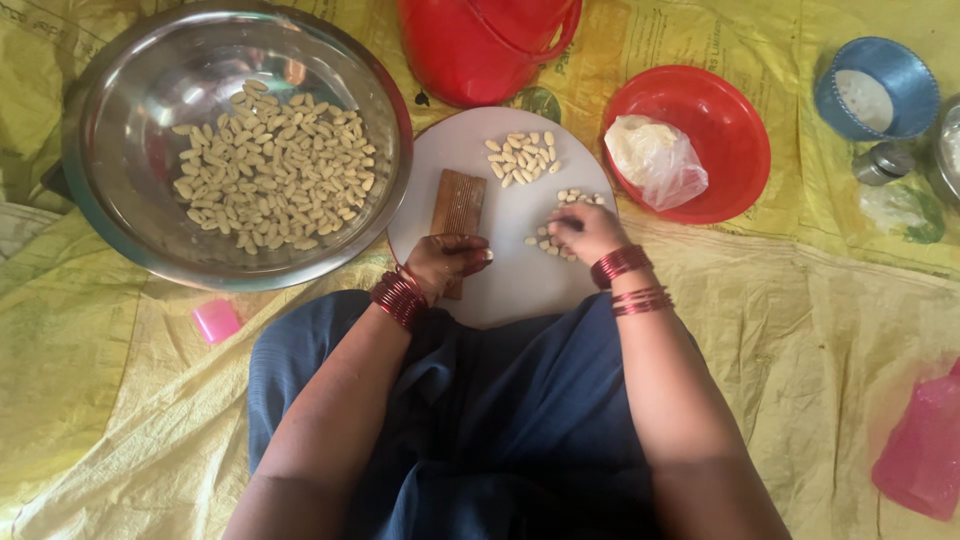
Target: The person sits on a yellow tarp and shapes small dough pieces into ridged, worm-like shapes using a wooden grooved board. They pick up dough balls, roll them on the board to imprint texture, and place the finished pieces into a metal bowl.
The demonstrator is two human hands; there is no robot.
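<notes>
A round white board [505,215] lies in front of me with a small ribbed wooden comb-like block [459,203] on its left part. My left hand [447,262] rests on the near end of that block, fingers curled over it. My right hand [588,232] is pinched on small pale dough pieces [548,240] on the board's right side. Another cluster of shaped pale pieces [523,157] lies at the board's far edge. Red bangles ring both wrists.
A large steel bowl [120,200] with many shaped pieces sits at left. A red bucket [480,45] stands behind the board, and a red bowl [740,130] holding a plastic bag at right. A blue cup [878,88] sits far right; a pink lid [216,321] lies near left.
</notes>
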